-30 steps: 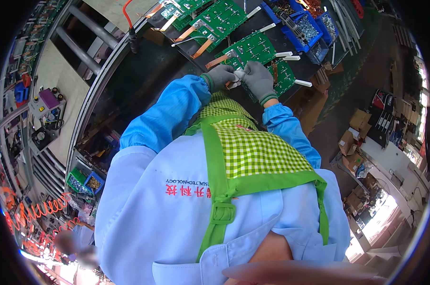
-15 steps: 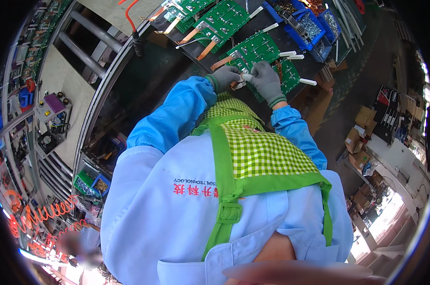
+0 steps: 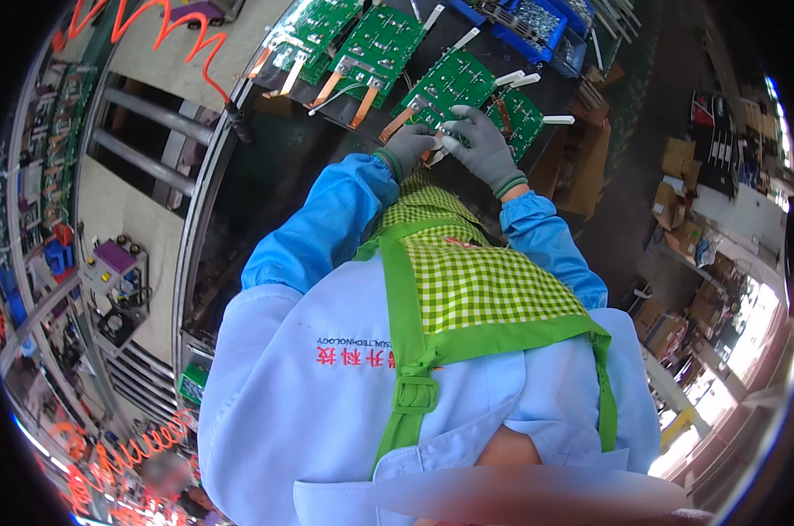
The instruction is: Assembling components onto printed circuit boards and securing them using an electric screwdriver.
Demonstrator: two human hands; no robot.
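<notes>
My left hand, in a grey glove, is closed at the near edge of a green circuit board. Its fingers pinch a copper strip whose far part is hidden by the glove. Just to the right, my gloved right hand has its fingers apart over the same edge. Its fingertips come close to a small pale piece beside the strip. Another copper strip sticks out of the board left of my hands. A white bar projects from the board's far right side.
More green boards with copper strips lie to the left, and another board is at the right. Blue bins of small metal parts stand at the far right. An orange coiled cord hangs at the left. Cardboard is beyond the table's right side.
My right hand's fingers have spread from a pinch between the hands. My left hand stays at the strip. The view has shifted, so the boards and bins sit higher and further left.
</notes>
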